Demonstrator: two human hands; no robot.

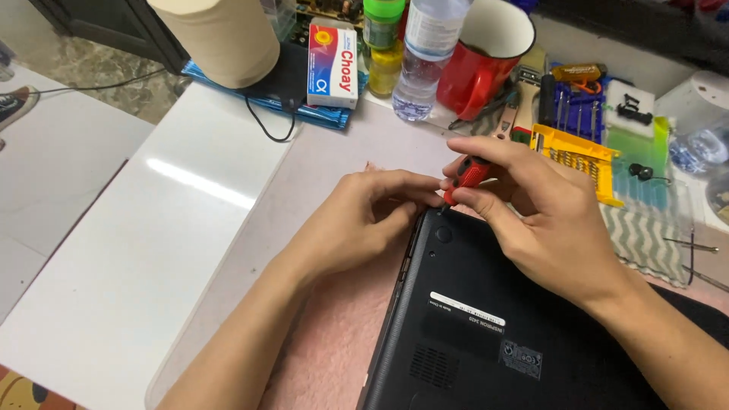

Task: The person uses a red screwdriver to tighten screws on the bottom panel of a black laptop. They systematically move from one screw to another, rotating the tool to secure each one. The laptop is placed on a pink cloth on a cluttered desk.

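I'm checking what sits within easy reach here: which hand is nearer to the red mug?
Right. The right hand is just below the red mug, holding a red screwdriver; the left hand lies farther to the mug's lower left.

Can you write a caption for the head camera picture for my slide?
Right hand turns a red screwdriver at a black laptop corner; left hand steadies it.

Red screwdriver (pixel 467 175) at laptop (pixel 486 319) corner

White tabletop (pixel 152 228) with a glare streak from overhead light, pink fuzzy mat (pixel 334 342) on it, mottled stone-looking floor (pixel 99 64) top left, dark cabinet (pixel 114 23) behind.
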